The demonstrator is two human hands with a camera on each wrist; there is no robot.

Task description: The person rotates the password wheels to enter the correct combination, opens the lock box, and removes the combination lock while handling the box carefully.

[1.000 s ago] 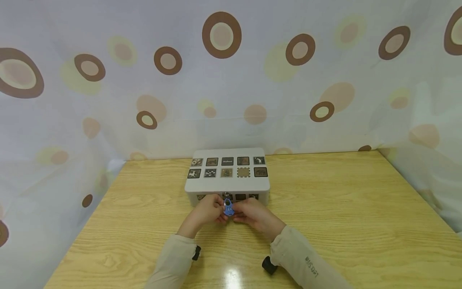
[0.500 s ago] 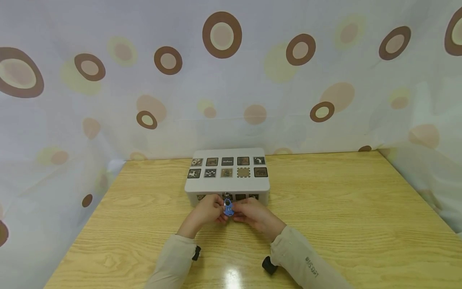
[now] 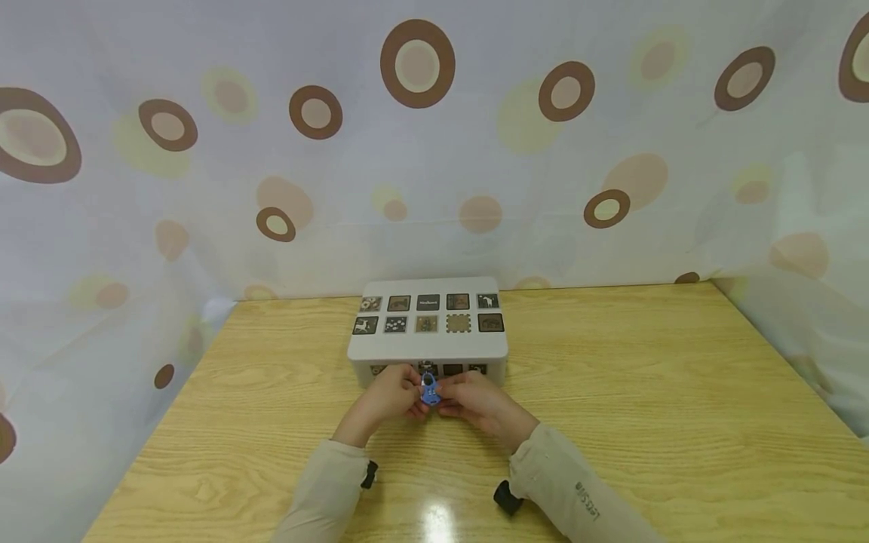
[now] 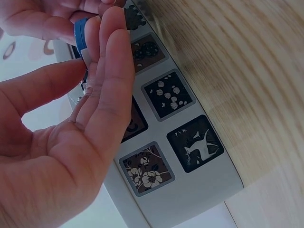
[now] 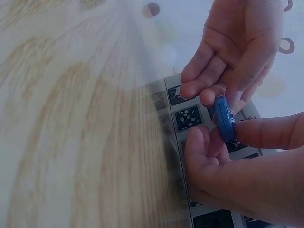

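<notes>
A white box [image 3: 428, 347] with square picture stickers stands shut on the table, its metal clasp [image 3: 426, 367] on the front side. At the clasp is a small blue padlock [image 3: 431, 391] with a looped top; its small face details are too fine to read. From the left, my left hand [image 3: 394, 392] pinches the padlock's edge between thumb and fingers. My right hand [image 3: 478, 403] pinches it from the right, the thumb lying against its face in the right wrist view, where the padlock [image 5: 225, 119] appears edge-on. Fingers partly cover the box's front.
The light wood table [image 3: 611, 392] extends to both sides of the box. A pale curtain [image 3: 434, 166] with brown and yellow circles hangs behind and at the sides. Black straps [image 3: 507, 498] sit at the beige sleeves [image 3: 570, 483].
The padlock's lower part shifts very slightly between the fingers. Both hands hold nearly the same place, and the box stays still.
</notes>
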